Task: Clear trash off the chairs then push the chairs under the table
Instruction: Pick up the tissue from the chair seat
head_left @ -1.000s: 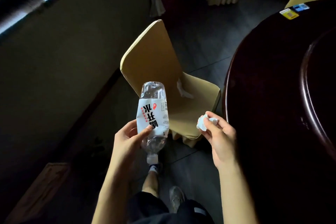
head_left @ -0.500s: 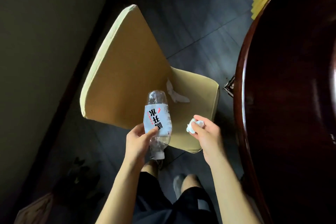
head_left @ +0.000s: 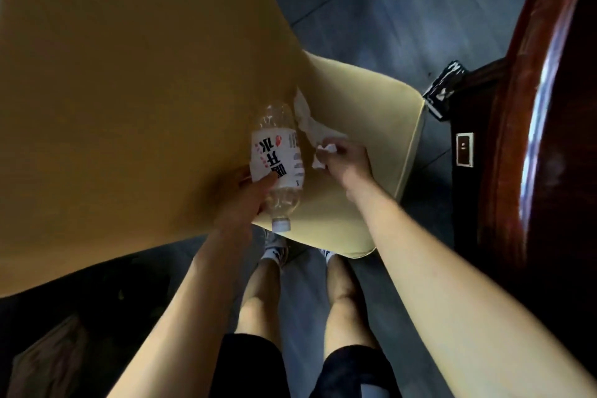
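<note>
— Both hands were busy?
— Yes: the left hand (head_left: 245,200) gripped the bottle (head_left: 277,155) so the right hand (head_left: 347,160), pinching a wad (head_left: 324,152), could reach the tissue (head_left: 305,119), seemingly lying at the chair seat's (head_left: 365,107) back edge.

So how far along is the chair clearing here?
Done: the bottle is off the chair, gripped by the left hand, and the right hand holds a tissue wad. In hand: that hand is at the crumpled tissue on the seat. Left: lift that tissue, then push the chair under the table.
</note>
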